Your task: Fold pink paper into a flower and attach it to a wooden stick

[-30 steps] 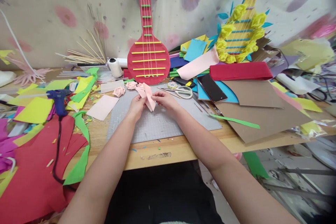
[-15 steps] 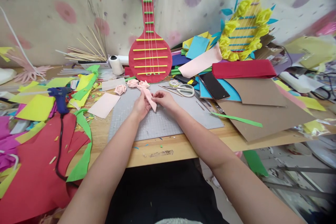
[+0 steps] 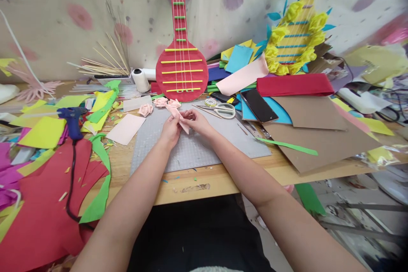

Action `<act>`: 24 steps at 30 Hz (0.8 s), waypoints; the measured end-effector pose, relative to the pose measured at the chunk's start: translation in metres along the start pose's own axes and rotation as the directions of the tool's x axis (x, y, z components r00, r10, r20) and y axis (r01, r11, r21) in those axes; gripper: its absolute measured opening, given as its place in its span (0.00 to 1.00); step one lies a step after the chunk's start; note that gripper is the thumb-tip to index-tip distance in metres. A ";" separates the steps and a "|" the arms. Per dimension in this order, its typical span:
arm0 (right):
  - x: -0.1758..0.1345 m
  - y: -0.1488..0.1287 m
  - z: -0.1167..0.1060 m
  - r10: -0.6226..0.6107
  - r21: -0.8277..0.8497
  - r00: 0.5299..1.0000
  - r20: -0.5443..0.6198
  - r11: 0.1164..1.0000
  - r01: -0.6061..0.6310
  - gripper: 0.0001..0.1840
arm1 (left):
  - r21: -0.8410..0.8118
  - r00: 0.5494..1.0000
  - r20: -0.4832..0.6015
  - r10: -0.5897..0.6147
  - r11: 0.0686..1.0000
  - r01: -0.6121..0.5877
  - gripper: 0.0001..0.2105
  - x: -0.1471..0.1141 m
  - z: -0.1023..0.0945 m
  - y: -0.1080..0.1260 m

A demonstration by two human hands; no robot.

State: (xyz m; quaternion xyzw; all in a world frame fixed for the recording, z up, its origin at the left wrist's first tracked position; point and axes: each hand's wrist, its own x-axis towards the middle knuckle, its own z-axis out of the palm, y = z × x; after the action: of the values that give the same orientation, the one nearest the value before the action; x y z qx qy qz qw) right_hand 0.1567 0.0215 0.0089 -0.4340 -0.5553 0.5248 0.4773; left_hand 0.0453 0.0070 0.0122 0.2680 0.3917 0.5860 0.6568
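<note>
Between my two hands is a folded strip of pale pink paper (image 3: 185,127), held above the grey cutting mat (image 3: 191,155). My left hand (image 3: 171,129) pinches its left side, fingers closed. From the right, my right hand (image 3: 195,121) grips the strip with thumb and fingertips. Just beyond the hands, several pale pink paper roses (image 3: 160,102) lie at the mat's far edge, one rose (image 3: 145,110) a little apart to the left. A flat pale pink paper piece (image 3: 126,129) rests left of the mat.
A red paper-covered lute (image 3: 181,72) leans on the wall behind; a yellow one with flowers (image 3: 292,42) stands right. Scissors (image 3: 225,111) and a phone (image 3: 259,105) lie right of my hands. A blue glue gun (image 3: 73,122) sits left among paper scraps. Brown cardboard (image 3: 321,146) covers the right.
The pink strip has turned slightly and looks more folded, its upper end now poking out left above my left fingers. My right fingers have shifted a little along it.
</note>
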 end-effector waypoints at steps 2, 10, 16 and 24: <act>0.001 0.001 0.001 0.044 0.076 0.998 0.041 0.996 -0.047 0.20 | -0.029 1.000 0.002 -0.001 1.000 0.001 0.07 -0.001 0.000 0.001; -0.001 -0.009 0.002 0.152 0.112 0.986 0.071 0.981 -0.160 0.22 | -0.065 0.998 0.053 -0.042 0.997 0.045 0.09 0.001 0.004 -0.001; -0.014 -0.054 -0.125 -0.218 -0.554 0.934 -0.282 0.832 0.027 0.14 | -0.148 0.996 -0.082 -0.028 0.989 0.015 0.10 0.008 -0.003 0.012; -0.058 -0.035 -0.238 -0.353 -0.974 0.926 -0.131 0.222 -0.053 0.16 | -0.198 0.995 -0.035 -0.094 0.976 0.085 0.10 0.002 -0.008 0.021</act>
State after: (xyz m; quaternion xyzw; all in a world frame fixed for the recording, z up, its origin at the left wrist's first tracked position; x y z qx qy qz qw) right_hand 0.4015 0.0019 0.0377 -0.6574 -0.7116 -0.0595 0.2405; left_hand 0.0269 0.0115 0.0242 0.1709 0.3578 0.5974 0.6970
